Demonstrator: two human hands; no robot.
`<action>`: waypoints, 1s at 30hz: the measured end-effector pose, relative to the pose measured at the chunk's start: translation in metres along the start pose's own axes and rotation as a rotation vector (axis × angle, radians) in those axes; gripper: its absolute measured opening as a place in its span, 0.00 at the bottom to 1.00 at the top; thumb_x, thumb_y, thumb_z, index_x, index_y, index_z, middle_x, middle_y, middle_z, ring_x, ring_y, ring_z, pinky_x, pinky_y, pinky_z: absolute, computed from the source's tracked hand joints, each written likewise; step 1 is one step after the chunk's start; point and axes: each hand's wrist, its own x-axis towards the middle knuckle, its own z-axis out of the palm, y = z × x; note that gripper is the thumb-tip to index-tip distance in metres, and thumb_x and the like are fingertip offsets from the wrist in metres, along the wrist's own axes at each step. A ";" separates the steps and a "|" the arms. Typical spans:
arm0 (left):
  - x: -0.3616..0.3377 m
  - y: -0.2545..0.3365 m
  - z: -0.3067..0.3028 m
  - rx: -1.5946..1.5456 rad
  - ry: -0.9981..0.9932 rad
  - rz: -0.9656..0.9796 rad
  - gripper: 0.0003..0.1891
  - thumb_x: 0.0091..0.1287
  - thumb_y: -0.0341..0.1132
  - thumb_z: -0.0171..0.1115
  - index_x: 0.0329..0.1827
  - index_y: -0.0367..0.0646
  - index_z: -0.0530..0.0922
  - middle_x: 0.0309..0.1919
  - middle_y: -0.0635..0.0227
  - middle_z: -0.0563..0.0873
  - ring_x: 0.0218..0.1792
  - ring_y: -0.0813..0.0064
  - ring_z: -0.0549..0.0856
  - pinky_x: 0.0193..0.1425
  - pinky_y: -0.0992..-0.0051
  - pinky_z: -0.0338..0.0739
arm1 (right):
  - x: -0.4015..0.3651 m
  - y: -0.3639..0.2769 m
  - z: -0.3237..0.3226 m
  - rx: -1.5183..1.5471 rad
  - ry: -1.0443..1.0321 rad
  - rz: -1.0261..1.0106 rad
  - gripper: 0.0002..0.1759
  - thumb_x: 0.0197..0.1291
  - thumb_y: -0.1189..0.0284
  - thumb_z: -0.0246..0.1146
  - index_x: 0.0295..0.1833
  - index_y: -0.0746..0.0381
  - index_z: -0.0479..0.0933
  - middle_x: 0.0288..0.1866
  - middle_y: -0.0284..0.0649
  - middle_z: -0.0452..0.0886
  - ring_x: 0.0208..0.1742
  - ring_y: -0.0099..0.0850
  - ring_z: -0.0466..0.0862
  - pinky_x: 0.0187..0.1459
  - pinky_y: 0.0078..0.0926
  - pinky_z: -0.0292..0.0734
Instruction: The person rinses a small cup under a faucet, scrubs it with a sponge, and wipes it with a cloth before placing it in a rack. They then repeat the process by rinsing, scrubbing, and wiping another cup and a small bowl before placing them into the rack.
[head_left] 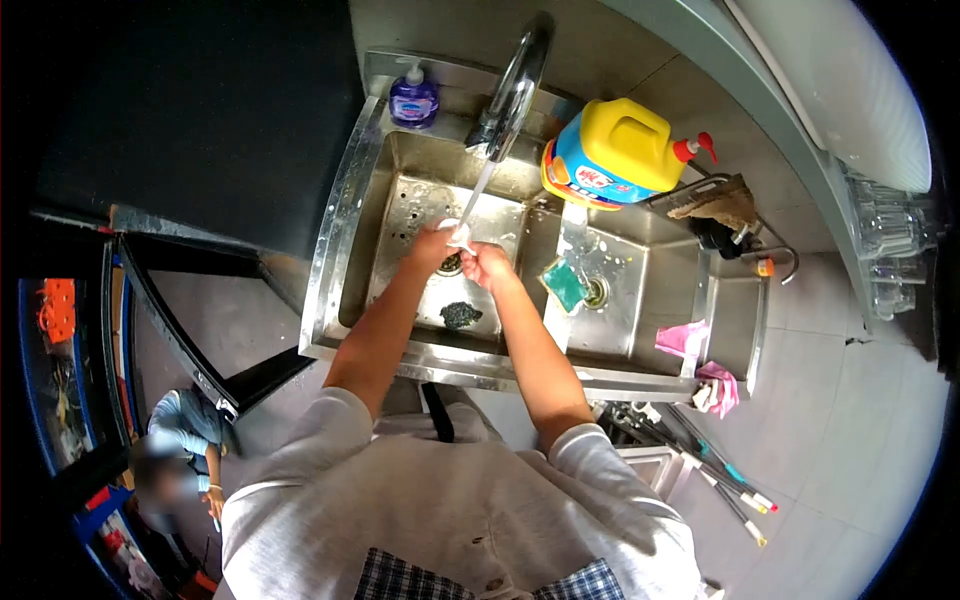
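Under the running faucet (510, 100), in the left basin (385, 290) of the steel sink, my left hand (430, 248) is closed on a small white thing (457, 235) whose kind I cannot make out. My right hand (486, 266) meets it from the other side, its fingers curled at the white thing's lower edge. Water falls from the spout onto the white thing. Just below my hands, a dark scrubbing pad (460, 315) lies on the basin floor. The drain is partly hidden behind my hands.
A purple soap bottle (414, 98) and a big yellow detergent jug (620, 155) stand along the sink's back. In the right basin lies a green sponge (566, 285). Pink cloths (683, 340) hang at the right. A person (185, 450) crouches at lower left.
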 end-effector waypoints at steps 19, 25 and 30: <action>0.005 0.002 0.012 0.555 -0.158 0.214 0.24 0.59 0.30 0.61 0.59 0.40 0.69 0.49 0.67 0.81 0.49 0.73 0.80 0.54 0.73 0.74 | -0.122 -0.040 -0.116 -1.667 0.767 -0.731 0.39 0.43 0.66 0.69 0.64 0.52 0.63 0.51 0.50 0.70 0.51 0.52 0.73 0.51 0.44 0.71; -0.017 0.027 0.053 0.324 -0.145 0.223 0.20 0.68 0.39 0.48 0.59 0.38 0.69 0.52 0.63 0.78 0.51 0.67 0.77 0.58 0.69 0.71 | -0.111 -0.048 -0.085 -1.261 0.646 -1.018 0.33 0.43 0.66 0.65 0.58 0.63 0.68 0.47 0.52 0.74 0.49 0.49 0.74 0.52 0.40 0.70; -0.051 0.058 0.075 -0.425 -0.065 -0.095 0.15 0.69 0.37 0.47 0.55 0.42 0.70 0.46 0.61 0.80 0.44 0.61 0.80 0.48 0.62 0.75 | -0.105 -0.051 -0.021 -1.117 0.353 -1.090 0.27 0.45 0.71 0.63 0.53 0.64 0.66 0.45 0.53 0.74 0.48 0.50 0.75 0.50 0.38 0.71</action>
